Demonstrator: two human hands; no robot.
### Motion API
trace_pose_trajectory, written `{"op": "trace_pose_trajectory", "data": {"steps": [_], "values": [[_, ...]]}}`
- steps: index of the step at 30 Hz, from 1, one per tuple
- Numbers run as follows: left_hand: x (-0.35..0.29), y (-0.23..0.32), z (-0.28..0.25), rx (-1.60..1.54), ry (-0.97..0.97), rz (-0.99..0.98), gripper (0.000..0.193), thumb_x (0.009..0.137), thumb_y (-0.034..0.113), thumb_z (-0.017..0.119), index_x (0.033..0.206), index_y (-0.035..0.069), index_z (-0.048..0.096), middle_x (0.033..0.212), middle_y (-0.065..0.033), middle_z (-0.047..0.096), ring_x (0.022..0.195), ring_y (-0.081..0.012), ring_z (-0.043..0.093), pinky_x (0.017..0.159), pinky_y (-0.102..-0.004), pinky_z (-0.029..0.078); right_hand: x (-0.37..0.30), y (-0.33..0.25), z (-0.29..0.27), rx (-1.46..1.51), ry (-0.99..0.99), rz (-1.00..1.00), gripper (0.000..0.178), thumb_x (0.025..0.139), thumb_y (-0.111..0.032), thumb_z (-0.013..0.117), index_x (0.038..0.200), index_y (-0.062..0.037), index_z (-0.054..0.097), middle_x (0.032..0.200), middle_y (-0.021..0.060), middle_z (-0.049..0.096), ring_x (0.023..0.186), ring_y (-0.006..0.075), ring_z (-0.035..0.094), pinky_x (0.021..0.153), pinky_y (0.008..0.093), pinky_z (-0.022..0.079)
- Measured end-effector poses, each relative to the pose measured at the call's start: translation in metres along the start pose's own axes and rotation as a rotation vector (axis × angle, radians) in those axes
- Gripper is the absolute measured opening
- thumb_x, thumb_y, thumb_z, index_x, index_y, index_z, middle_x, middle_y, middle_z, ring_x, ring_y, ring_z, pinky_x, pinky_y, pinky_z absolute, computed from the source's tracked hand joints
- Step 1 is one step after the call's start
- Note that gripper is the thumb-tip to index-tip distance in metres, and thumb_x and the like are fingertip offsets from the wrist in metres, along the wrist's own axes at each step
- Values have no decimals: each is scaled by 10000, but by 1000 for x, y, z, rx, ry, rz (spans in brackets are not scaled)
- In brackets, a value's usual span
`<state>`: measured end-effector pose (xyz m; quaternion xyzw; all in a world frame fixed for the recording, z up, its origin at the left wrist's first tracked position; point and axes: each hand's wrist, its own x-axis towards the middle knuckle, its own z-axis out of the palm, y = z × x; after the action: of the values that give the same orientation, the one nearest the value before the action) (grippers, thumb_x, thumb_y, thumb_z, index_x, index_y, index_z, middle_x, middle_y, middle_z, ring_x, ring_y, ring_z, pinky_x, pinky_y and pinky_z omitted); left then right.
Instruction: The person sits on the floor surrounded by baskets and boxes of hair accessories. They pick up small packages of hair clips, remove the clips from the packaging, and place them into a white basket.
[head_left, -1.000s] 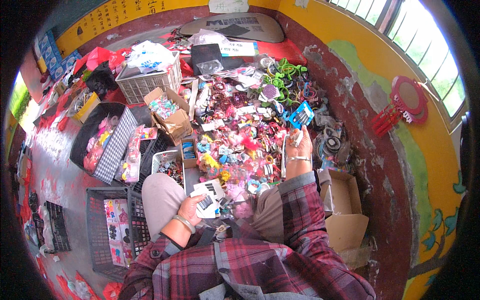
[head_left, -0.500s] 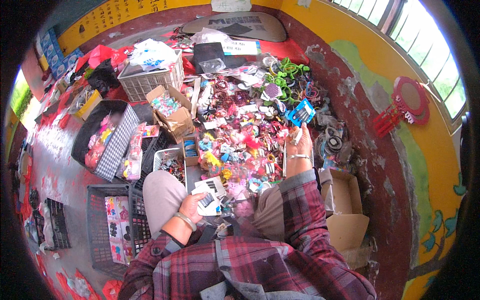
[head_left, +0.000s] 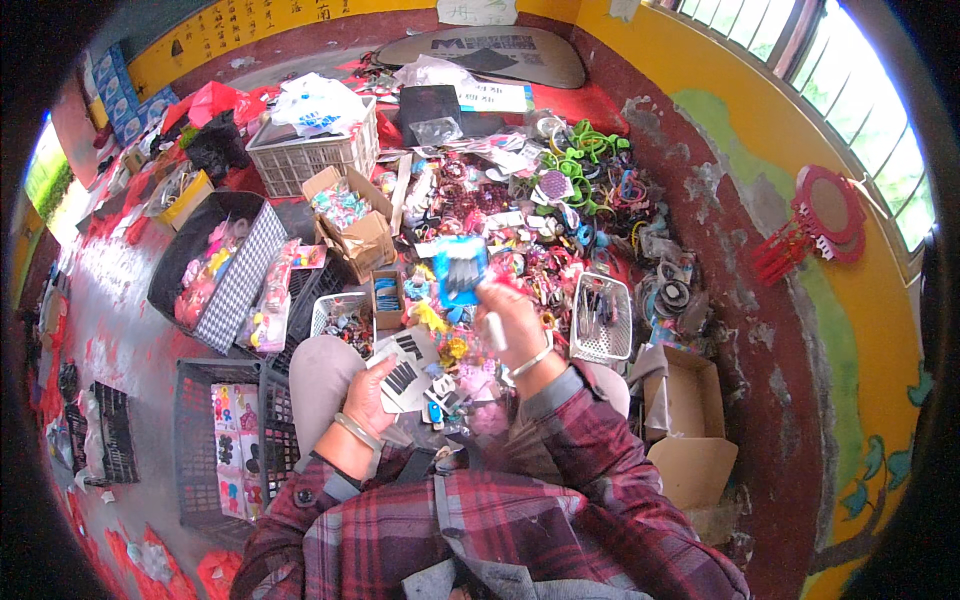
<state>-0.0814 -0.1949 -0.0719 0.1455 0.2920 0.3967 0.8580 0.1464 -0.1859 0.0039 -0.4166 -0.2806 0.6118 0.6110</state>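
Observation:
My left hand [head_left: 365,405] is closed on white cards carrying black hair clips [head_left: 403,378], low over the front of a heap of hair accessories [head_left: 478,375]. My right hand [head_left: 522,335] grips a blue card of hair clips [head_left: 460,272], slightly smeared by motion, above the heap's middle. Something white and narrow [head_left: 495,330] also shows at the right palm; its kind is unclear. Directly below the cards lie pink flower-like pieces [head_left: 480,382] and a small blue clip [head_left: 434,411].
A white basket of thin items [head_left: 602,318] stands right of the heap. Along the left are a small carton of blue pieces [head_left: 386,296], an open cardboard box [head_left: 350,215], a houndstooth bin [head_left: 238,285] and a black crate [head_left: 190,450]. Green headbands [head_left: 590,150] lie at the back right.
My right hand has swung left and inward with the blue card, from the heap's right side to its middle, uncovering the white basket. My left hand has shifted slightly left and up with its cards.

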Motion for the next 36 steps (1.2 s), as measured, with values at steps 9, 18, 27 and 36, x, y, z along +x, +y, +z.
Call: {"op": "trace_pose_trajectory", "data": {"steps": [9, 18, 27, 36], "values": [[-11, 6, 35, -96, -150, 160, 525, 905, 470, 426, 1236, 64, 464, 1141, -116, 581, 1013, -276, 581, 890, -431, 465, -24, 63, 28, -148, -207, 332, 183, 861, -213, 602, 768, -58, 625, 592, 11, 579, 469, 89, 520, 428, 217, 388], [-7, 2, 25, -31, -147, 150, 374, 791, -48, 534, 1158, 17, 509, 1042, -110, 609, 939, -240, 609, 856, -398, 495, -16, 74, 19, -418, -95, 189, 177, 840, -187, 629, 760, -29, 640, 616, -4, 568, 524, 75, 497, 470, 228, 395], [-16, 9, 39, 26, -211, 42, 438, 753, -61, 551, 1179, 16, 485, 1073, -104, 590, 984, -256, 597, 859, -398, 496, -21, 44, 35, -683, -118, -626, 205, 868, -130, 527, 1032, -20, 582, 941, 125, 626, 871, 204, 615, 742, 308, 484], [-19, -8, 42, 147, -344, -83, 540, 729, -118, 494, 1239, 46, 423, 1191, -110, 507, 1103, -253, 525, 925, -389, 452, -32, 48, 52, -1463, -310, -782, 377, 872, -255, 479, 1205, -82, 519, 1279, 139, 471, 1247, 287, 385, 1057, 460, 213]]}}
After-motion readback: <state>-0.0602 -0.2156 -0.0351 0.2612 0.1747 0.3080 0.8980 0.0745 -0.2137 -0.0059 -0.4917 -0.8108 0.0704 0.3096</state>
